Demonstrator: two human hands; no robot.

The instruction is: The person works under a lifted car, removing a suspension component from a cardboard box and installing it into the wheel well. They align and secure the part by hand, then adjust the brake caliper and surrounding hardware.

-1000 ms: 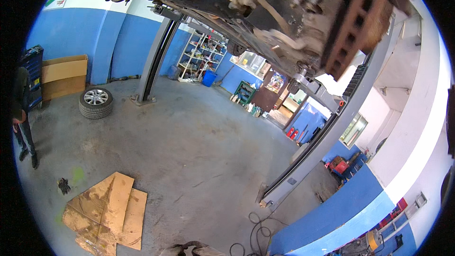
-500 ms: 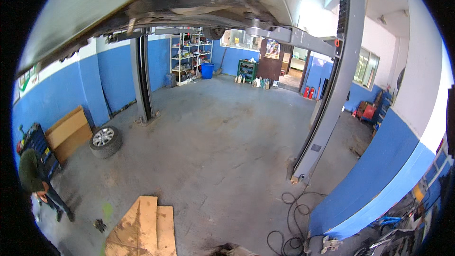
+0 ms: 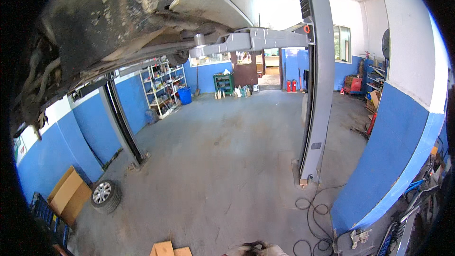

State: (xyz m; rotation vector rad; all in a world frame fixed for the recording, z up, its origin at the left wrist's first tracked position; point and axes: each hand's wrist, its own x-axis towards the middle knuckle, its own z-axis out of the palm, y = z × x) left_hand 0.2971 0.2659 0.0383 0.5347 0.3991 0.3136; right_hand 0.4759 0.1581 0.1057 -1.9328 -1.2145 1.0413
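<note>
Neither of my hands can be made out. A small grey and dark shape at the lower edge is too unclear to identify. Overhead on the left is the dirty underside of a raised car. A grey lift arm runs from the right post to a pad beneath it. The left post stands farther off. On the floor lie a wheel with a silver rim and, at the bottom edge, cardboard sheets.
A blue-and-white pillar is at right, beside coiled hoses. At the back are shelving, a blue bin, bottles and red extinguishers by a doorway. A cardboard panel leans at left beside a dark blue rack.
My view has swung rightward and levelled, so the doorway is now central and the wheel lower. The co-worker, seen bending at left earlier, is now almost entirely out of the picture.
</note>
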